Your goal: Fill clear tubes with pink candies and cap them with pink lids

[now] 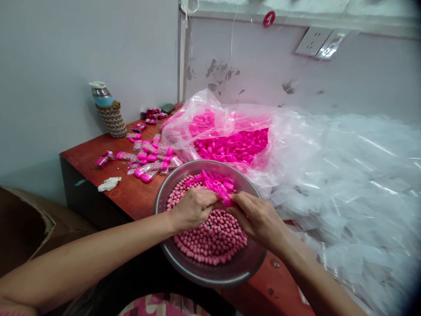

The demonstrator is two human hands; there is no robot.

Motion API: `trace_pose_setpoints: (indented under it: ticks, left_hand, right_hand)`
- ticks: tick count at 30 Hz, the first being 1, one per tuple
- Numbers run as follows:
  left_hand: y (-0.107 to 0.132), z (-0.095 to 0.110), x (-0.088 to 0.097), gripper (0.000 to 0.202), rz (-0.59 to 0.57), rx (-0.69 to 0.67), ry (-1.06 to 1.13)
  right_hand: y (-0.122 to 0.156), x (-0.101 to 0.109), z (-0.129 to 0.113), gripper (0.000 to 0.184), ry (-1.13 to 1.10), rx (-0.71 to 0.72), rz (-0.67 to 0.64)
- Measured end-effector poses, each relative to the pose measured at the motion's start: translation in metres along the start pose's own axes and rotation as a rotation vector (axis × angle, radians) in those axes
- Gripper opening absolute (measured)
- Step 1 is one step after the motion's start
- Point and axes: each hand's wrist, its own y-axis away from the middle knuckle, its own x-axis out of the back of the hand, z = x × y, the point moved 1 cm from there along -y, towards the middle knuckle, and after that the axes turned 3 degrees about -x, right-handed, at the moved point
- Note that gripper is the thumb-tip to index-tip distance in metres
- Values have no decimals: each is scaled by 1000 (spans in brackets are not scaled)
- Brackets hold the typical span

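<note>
Above a metal bowl [160,206], my two hands meet around a bright pink plastic cap [226,200]. My left hand [194,208] is closed, its thumb against the cap; a bit of something clear shows beside its knuckles. From the other side, my right hand [255,215] pinches the same cap between thumb and fingers. Beneath them the bowl holds many round pink beads [210,241]. A small heap of loose pink caps [210,179] lies on the beads at the bowl's far side. The fingers partly hide the held piece.
Clear tubes of beads with pink ends [153,160] are piled on the red table [131,197]. Behind the bowl lies an open plastic bag of pink pieces [233,145]. Clear plastic pieces [355,175] heap at right. A bottle [110,112] stands back left, a cardboard box [39,219] lower left.
</note>
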Motion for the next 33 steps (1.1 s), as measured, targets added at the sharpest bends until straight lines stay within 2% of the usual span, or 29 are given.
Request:
trace_pose_setpoints:
  ticks: [3, 4, 7, 8, 11, 13, 16, 20, 22, 25, 28, 33]
  left_hand:
    - [-2, -2, 0, 22, -39, 1, -16]
    - [-4, -2, 0, 21, -60, 22, 21]
    - [-8, 0, -3, 16, -136, 88, 207]
    - [-9, 0, -4, 16, -151, 108, 276]
    - [-10, -4, -6, 15, -115, 237, 466]
    - [-10, -8, -4, 15, -32, 361, 553]
    - [-11, -10, 2, 17, 84, 487, 676]
    - [-13, -7, 4, 16, 134, 558, 819]
    - [-14, -7, 3, 16, 140, 575, 878]
    - [-14, -10, 0, 18, 149, 573, 931]
    - [-13, -13, 0, 17, 172, 573, 966]
    - [-7, -11, -3, 11, 189, 639, 1033]
  right_hand:
    - [-1, -3, 8, 10, -39, -7, -53]
    - [-2, -1, 10, 14, -32, -2, -51]
    - [-7, 8, 8, 50, 81, 108, -64]
    - [-9, 12, 6, 57, 127, 161, -95]
    - [-15, 20, 2, 52, 236, 247, -150]
    - [-16, 20, 3, 46, 299, 187, -76]
    - [-13, 9, 8, 54, 317, 48, 56]
    - [-10, -13, 4, 70, 329, -98, 120]
    - [-12, -21, 0, 72, 353, -152, 138]
    - [-17, -26, -3, 65, 367, -173, 162]
    - [-19, -30, -1, 60, 373, -130, 183]
    - [-22, -35, -1, 58, 346, -111, 158]
